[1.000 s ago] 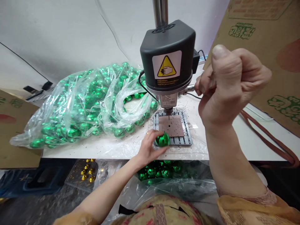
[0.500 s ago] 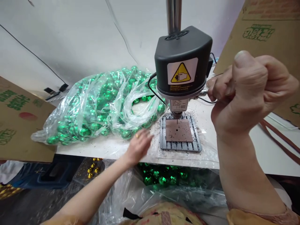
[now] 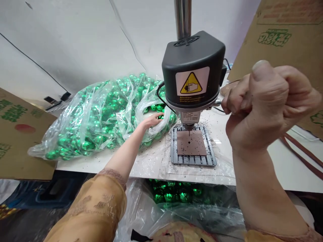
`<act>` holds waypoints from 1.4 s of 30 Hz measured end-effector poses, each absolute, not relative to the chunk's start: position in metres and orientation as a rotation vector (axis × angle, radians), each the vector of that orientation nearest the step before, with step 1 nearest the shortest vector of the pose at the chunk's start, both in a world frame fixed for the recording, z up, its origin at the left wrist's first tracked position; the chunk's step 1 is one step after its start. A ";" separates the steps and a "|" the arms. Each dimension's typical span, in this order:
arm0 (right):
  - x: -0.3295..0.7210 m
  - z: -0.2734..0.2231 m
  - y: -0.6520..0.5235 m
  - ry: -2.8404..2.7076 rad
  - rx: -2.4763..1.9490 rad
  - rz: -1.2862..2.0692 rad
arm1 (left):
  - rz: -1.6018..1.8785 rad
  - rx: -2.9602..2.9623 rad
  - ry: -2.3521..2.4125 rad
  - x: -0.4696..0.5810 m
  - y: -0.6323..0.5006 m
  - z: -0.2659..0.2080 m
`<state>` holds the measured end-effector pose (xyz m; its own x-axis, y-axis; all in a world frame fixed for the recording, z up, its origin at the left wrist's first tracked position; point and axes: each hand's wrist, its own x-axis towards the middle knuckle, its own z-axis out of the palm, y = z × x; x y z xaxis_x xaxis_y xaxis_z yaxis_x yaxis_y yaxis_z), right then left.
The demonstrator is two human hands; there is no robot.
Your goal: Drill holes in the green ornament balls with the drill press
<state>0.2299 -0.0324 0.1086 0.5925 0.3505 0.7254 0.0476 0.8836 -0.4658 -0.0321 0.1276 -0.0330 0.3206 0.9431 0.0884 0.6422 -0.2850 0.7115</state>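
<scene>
My left hand [image 3: 153, 120] reaches into the mouth of a clear plastic bag [image 3: 106, 111] full of shiny green faceted balls [image 3: 88, 144]. Its fingertips are among the balls and partly hidden, so its grip does not show. My right hand [image 3: 270, 97] is closed in a fist at the right of a small black drill press [image 3: 194, 74], around the end of its feed handle [image 3: 218, 102]. Below the chuck, a thin drill bit [image 3: 189, 133] points down at a brown board [image 3: 199, 148] with a dark hole, lying on the slotted metal base [image 3: 174, 158].
Dark shavings lie around the base on the white table [image 3: 148, 164]. More green balls [image 3: 184, 195] sit in clear plastic below the table's front edge. Cardboard boxes stand at the left [image 3: 25, 151] and right [image 3: 252, 50]. A brown strap [image 3: 300, 154] lies at the right.
My left hand has moved from the table in front of the bag up and forward into the bag's mouth. My right fist stays at the handle. The view has shifted slightly.
</scene>
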 end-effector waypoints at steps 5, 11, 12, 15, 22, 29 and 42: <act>0.231 0.107 -0.033 -0.959 -0.468 0.168 | 0.810 2.009 1.668 -0.027 0.107 -0.020; 0.234 0.106 -0.029 -0.974 -0.425 0.172 | 1.268 1.652 1.416 -0.012 0.052 0.007; 0.234 0.106 -0.030 -0.978 -0.421 0.179 | 1.269 1.489 1.301 -0.006 0.041 0.010; 0.233 0.107 -0.033 -0.989 -0.423 0.204 | 1.167 1.059 1.019 0.014 0.009 0.011; 0.233 0.105 -0.034 -1.002 -0.417 0.234 | 0.991 0.892 0.867 0.042 -0.029 -0.019; 0.236 0.103 -0.034 -1.010 -0.436 0.240 | 1.009 1.152 1.045 0.047 -0.027 -0.041; 0.235 0.100 -0.035 -1.031 -0.453 0.220 | 1.132 1.394 1.005 0.063 -0.013 -0.066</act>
<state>0.2347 -0.0347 0.1000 0.5030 0.3836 0.7745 0.0338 0.8867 -0.4612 0.0635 -0.0132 -0.0661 0.2055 0.9718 0.1153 -0.0005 -0.1177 0.9931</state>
